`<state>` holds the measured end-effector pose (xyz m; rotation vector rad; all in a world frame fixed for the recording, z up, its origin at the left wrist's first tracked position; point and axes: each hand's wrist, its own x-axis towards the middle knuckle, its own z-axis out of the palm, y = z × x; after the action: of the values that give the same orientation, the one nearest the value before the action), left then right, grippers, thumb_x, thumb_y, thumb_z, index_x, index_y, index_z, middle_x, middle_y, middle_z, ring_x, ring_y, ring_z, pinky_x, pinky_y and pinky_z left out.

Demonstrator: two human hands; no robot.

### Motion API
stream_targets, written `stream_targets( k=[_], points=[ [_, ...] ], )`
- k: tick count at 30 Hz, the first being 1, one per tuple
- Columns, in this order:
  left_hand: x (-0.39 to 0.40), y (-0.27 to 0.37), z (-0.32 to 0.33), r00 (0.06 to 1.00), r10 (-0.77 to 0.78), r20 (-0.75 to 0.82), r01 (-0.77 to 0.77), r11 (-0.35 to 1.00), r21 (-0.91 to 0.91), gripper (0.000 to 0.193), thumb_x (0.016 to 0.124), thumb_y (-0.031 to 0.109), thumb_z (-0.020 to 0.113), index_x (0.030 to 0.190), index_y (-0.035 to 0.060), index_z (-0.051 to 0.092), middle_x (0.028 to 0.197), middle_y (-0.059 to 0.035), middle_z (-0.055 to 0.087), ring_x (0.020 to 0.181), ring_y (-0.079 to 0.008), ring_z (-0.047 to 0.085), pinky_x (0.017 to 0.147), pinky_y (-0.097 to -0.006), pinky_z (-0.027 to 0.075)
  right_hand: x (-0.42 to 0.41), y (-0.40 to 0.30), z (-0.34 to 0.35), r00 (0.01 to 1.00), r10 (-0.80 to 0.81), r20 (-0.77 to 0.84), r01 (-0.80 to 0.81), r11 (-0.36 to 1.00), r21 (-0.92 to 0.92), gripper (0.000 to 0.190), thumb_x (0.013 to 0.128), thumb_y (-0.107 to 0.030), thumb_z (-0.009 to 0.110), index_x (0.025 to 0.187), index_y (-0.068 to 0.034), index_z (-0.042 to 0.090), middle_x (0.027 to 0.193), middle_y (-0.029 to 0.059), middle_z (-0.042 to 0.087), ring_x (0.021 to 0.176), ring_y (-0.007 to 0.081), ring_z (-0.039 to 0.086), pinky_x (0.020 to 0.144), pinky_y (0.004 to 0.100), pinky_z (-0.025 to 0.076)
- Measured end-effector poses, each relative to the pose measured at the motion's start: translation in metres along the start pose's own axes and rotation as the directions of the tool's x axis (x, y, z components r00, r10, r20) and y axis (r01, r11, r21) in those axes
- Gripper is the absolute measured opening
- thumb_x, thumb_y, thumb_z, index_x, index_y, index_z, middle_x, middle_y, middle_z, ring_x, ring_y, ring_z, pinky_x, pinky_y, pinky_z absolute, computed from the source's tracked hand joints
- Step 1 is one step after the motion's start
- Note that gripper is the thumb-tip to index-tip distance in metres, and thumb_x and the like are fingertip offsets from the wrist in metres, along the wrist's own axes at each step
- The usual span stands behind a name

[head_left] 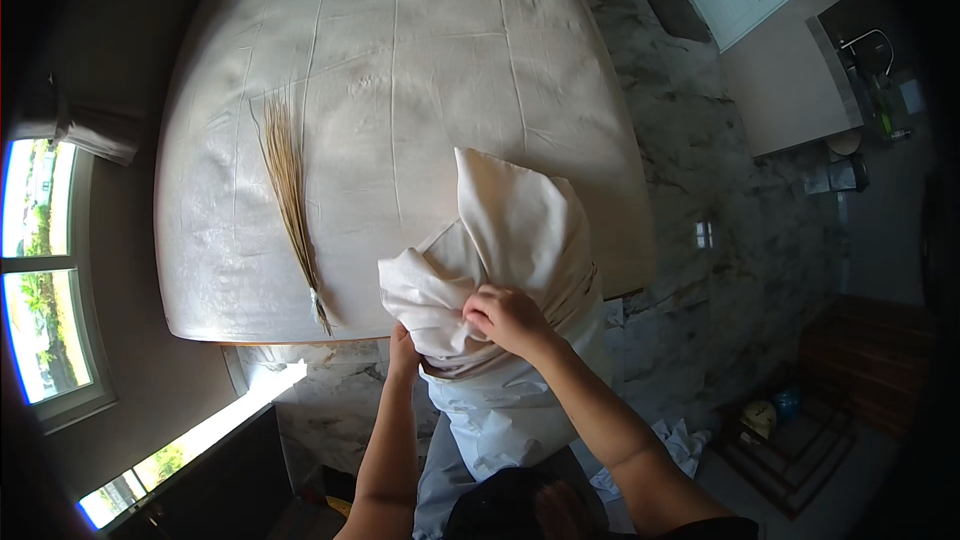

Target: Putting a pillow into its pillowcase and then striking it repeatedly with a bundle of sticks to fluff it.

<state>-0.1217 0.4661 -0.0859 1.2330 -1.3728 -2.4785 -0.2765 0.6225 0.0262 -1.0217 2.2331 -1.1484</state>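
Note:
In front of my body stands a white pillow [504, 431], with a cream pillowcase [529, 229] gathered in folds around its upper part. The case's far end flares into two loose corners over the bed's near edge. My right hand [514, 321] pinches the bunched cloth on top, fingers curled. At the left side, my left hand [405, 349] grips the case, its fingertips partly hidden behind the fabric. Beyond lies the bed [442, 82], covered by a creased cream sheet. A stick broom [290, 199] rests on the sheet to the left, its bound end towards me.
Windows [45, 270] are at the left, above a dark cabinet [217, 480]. Marbled floor tiles [697, 172] run along the bed's right side. Crumpled white cloth [679, 446] and a dark rack [787, 457] are on the floor at the lower right. A sink tap [874, 37] is at the upper right.

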Motion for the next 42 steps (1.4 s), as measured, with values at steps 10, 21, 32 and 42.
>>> stream_targets(
  k=[10, 21, 32, 42],
  points=[
    [-0.032, 0.02, 0.028, 0.994, -0.041, -0.101, 0.041, 0.999, -0.002, 0.047, 0.091, 0.031, 0.044, 0.128, 0.0043, 0.033, 0.126, -0.0127, 0.04, 0.11, -0.0182, 0.045, 0.087, -0.0285, 0.041, -0.006, 0.16, -0.057, 0.619, 0.349, -0.704, -0.362, 0.922, 0.14, 0.038, 0.082, -0.021, 0.058, 0.113, -0.004, 0.049, 0.113, 0.0172, 0.051, 0.105, 0.0302, 0.049, 0.088, 0.0363, 0.038],
    [0.062, 0.095, 0.024, 0.984, 0.141, -0.112, -0.148, 0.987, -0.055, 0.03, 0.083, 0.011, 0.056, 0.112, 0.005, 0.049, 0.095, -0.0076, 0.057, 0.081, -0.0171, 0.058, 0.07, -0.0296, 0.049, -0.033, 0.062, -0.08, 0.734, 0.476, -0.484, -0.232, 0.846, 0.479, 0.052, 0.086, -0.031, 0.052, 0.125, -0.003, 0.033, 0.109, 0.0176, 0.054, 0.098, 0.0259, 0.054, 0.082, 0.0317, 0.042],
    [-0.023, 0.083, 0.155, 0.468, 0.795, 0.387, -0.603, -0.033, 0.797, 0.041, 0.074, 0.02, 0.06, 0.111, 0.0082, 0.048, 0.107, -0.0121, 0.048, 0.103, -0.0291, 0.042, 0.091, -0.0385, 0.027, 0.0, 0.005, -0.038, 0.834, -0.015, -0.552, -0.007, 0.999, -0.038, 0.011, 0.076, -0.009, 0.061, 0.08, -0.002, 0.054, 0.072, 0.0121, 0.051, 0.066, 0.0296, 0.052, 0.058, 0.0351, 0.043],
    [-0.082, 0.063, 0.13, 0.534, 0.499, 0.682, -0.754, -0.084, 0.652, 0.013, 0.071, 0.01, 0.06, 0.079, 0.0068, 0.051, 0.083, -0.008, 0.054, 0.083, -0.026, 0.05, 0.081, -0.0382, 0.032, -0.039, 0.004, -0.048, 0.865, 0.042, -0.499, 0.062, 0.98, 0.19, 0.018, 0.07, -0.004, 0.063, 0.085, -0.004, 0.053, 0.094, 0.0135, 0.055, 0.082, 0.0286, 0.057, 0.072, 0.0332, 0.047]
  ],
)
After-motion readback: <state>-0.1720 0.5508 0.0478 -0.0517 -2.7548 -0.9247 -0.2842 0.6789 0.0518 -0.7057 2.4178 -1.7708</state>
